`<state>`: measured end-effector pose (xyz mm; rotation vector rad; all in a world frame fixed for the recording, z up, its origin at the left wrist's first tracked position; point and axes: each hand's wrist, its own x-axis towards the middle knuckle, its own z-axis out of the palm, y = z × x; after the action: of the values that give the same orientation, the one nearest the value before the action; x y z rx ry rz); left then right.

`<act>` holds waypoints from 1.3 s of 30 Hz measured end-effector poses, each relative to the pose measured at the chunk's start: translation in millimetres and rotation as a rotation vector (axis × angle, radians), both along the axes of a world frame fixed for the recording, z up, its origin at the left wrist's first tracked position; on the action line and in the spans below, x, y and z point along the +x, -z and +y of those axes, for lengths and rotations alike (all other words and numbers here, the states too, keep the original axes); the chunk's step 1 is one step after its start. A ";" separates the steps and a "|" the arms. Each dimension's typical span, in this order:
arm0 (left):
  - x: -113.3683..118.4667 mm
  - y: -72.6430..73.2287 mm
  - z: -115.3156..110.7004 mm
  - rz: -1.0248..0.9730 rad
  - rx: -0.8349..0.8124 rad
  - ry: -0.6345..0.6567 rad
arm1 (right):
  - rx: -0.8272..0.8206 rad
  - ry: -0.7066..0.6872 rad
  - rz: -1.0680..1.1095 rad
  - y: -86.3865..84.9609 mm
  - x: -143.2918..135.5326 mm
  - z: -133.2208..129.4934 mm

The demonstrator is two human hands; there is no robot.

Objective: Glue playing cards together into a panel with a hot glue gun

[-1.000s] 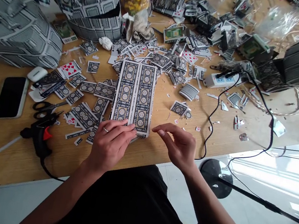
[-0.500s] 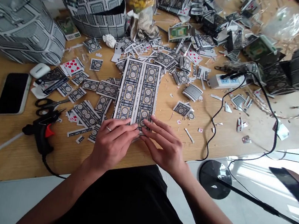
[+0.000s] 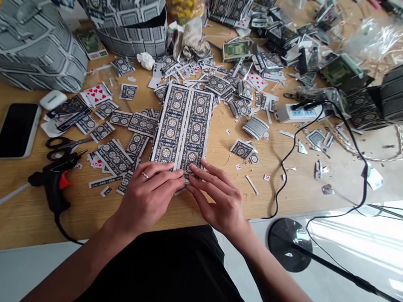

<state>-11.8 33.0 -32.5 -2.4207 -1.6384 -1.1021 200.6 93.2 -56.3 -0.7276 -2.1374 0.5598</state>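
A rectangular panel of patterned playing cards (image 3: 184, 128) lies on the wooden table in front of me, with a pale strip running down its middle. My left hand (image 3: 152, 189) grips its near edge at the left, fingers bent over the top and a ring on one finger. At the near right corner, my right hand (image 3: 217, 196) holds the same edge, its fingertips on the top face and its thumb low at the edge. Both hands are close together, and they hide part of the near edge. Cut card pieces (image 3: 115, 156) lie left of the panel.
A black glue gun (image 3: 53, 182), scissors (image 3: 64, 145) and a phone (image 3: 17, 130) lie at the left. Large card-covered forms (image 3: 32, 40) stand behind them. A power strip (image 3: 300, 113) with black cables is at the right. Card scraps cover the back.
The view has shifted slightly. Both hands keep nearly the same hold on the panel's near edge, and nothing has been let go.
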 end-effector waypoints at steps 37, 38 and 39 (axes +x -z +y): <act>1.0 3.0 0.4 -0.032 0.015 -0.012 | -0.014 -0.016 0.065 1.2 -1.9 1.4; 1.2 3.1 0.4 -0.034 0.016 -0.014 | -0.015 -0.014 0.065 1.0 -2.0 1.3; 1.3 3.1 0.3 -0.035 0.016 -0.015 | -0.016 -0.012 0.065 0.9 -2.0 1.2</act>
<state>-10.5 33.3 -35.6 -2.3888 -1.6477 -1.1569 198.7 94.3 -57.2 -0.6961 -2.0808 0.5992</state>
